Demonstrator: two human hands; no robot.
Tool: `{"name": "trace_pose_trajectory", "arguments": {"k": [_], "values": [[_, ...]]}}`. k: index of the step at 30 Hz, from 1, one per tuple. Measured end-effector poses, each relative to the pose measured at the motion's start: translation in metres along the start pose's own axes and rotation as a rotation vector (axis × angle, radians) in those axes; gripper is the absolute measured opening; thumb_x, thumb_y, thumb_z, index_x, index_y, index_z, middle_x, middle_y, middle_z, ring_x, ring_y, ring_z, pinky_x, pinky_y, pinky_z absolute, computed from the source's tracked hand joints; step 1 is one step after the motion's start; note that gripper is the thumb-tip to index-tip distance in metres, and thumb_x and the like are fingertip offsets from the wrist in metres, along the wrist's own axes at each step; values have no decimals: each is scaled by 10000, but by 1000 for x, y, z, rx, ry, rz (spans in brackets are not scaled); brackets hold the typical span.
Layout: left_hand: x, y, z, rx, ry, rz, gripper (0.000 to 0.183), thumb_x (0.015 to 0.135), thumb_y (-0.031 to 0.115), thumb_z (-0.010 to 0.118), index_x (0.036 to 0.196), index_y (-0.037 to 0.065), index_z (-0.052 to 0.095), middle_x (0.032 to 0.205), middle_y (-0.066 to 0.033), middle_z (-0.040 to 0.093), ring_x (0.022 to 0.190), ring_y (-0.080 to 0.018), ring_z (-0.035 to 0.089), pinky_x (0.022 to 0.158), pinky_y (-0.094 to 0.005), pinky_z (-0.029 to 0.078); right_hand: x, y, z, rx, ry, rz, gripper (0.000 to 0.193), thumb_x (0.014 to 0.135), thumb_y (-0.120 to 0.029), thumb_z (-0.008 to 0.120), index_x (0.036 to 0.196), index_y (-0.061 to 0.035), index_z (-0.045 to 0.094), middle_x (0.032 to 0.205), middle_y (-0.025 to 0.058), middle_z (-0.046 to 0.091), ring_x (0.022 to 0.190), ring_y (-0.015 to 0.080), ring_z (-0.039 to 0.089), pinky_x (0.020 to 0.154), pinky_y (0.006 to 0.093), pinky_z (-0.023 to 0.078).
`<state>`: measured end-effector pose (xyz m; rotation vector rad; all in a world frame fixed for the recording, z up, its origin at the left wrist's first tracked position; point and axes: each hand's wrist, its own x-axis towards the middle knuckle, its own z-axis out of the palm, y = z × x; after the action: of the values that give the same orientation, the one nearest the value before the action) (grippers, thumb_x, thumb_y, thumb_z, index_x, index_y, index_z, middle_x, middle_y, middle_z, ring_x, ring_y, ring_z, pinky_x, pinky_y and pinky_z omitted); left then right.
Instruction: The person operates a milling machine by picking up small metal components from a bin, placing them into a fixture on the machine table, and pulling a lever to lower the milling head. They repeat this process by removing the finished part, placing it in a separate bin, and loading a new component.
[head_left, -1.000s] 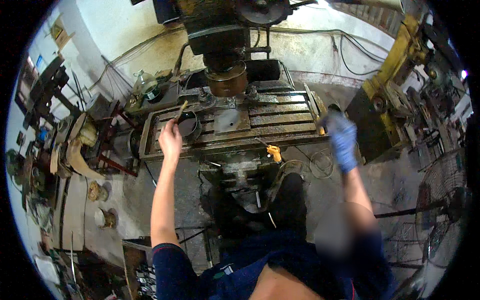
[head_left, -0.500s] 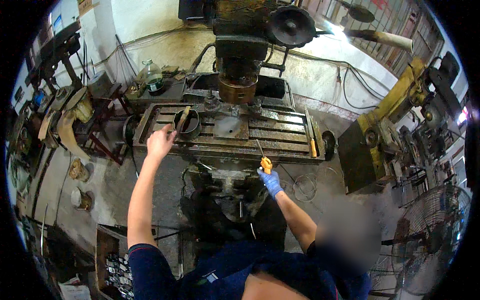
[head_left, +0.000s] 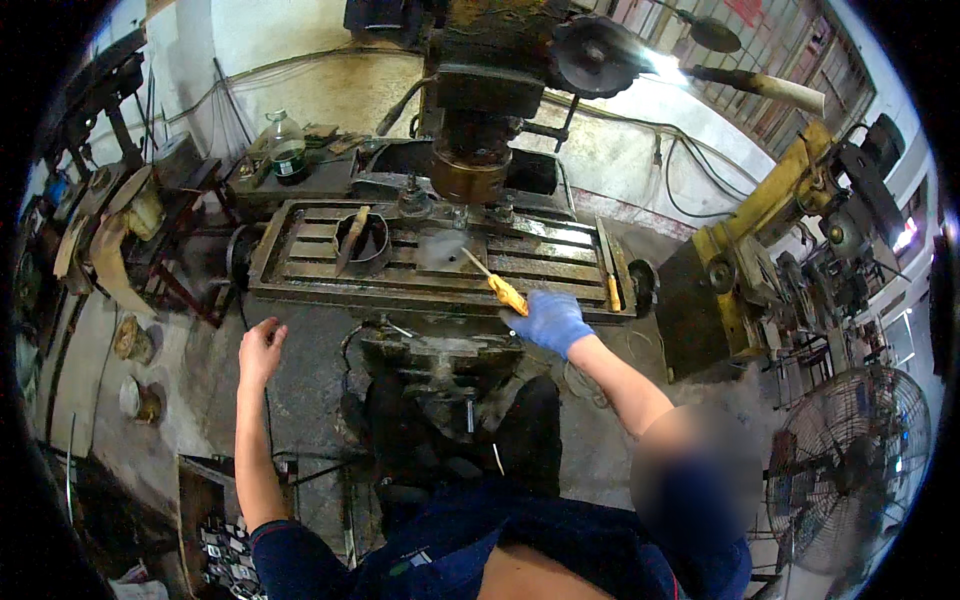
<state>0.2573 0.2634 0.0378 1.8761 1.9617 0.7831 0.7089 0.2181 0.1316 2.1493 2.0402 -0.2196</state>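
Note:
My right hand (head_left: 555, 322), in a blue glove, is closed round a yellow air blow gun (head_left: 506, 294). The gun's thin metal nozzle points left and away, its tip by the flat grey plate (head_left: 432, 256) on the slotted machine table (head_left: 330, 293). Bare and empty, my left hand (head_left: 262, 348) hangs in front of the table's left end, fingers loosely bent and apart. Behind it on the table stands a dark round can (head_left: 375, 262) with a wooden-handled brush (head_left: 352, 236) leaning across it. Above the plate is the machine's spindle head (head_left: 470, 170).
A yellow-handled tool (head_left: 613, 290) lies along the table's right end. Beyond the left end stands a clear plastic jug (head_left: 286, 150). A floor fan (head_left: 850, 470) is at the lower right, and a box of small metal parts (head_left: 228, 555) at the lower left.
My left hand has drawn back from the can toward me and left. My right hand has moved the blow gun up over the table's front edge, bringing its nozzle to the plate.

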Motion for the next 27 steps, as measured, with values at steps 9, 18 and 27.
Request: {"name": "trace_pose_trajectory", "arguments": {"k": [9, 18, 27], "values": [[-16, 1, -6, 16, -5, 27, 315, 813, 271, 590, 1018, 33, 616, 741, -174, 626, 713, -306, 614, 640, -372, 466, 89, -21, -8, 21, 138, 42, 444, 743, -470, 532, 881, -68, 660, 904, 162, 644, 844, 307, 624, 728, 394, 486], [-36, -9, 22, -80, -140, -17, 299, 777, 226, 624, 992, 19, 624, 768, -193, 622, 699, -308, 613, 621, -372, 467, 24, 30, -4, 56, 4, 106, 571, 739, -558, 504, 831, -14, 653, 854, 189, 635, 821, 319, 613, 746, 397, 469], [-22, 95, 59, -547, -369, 8, 339, 728, 31, 559, 1058, -41, 579, 813, -126, 652, 687, -161, 608, 639, -288, 477, 52, 2, -4, 181, 48, 18, 595, 725, -573, 523, 832, 0, 641, 872, 220, 621, 838, 358, 598, 753, 411, 459]]}}
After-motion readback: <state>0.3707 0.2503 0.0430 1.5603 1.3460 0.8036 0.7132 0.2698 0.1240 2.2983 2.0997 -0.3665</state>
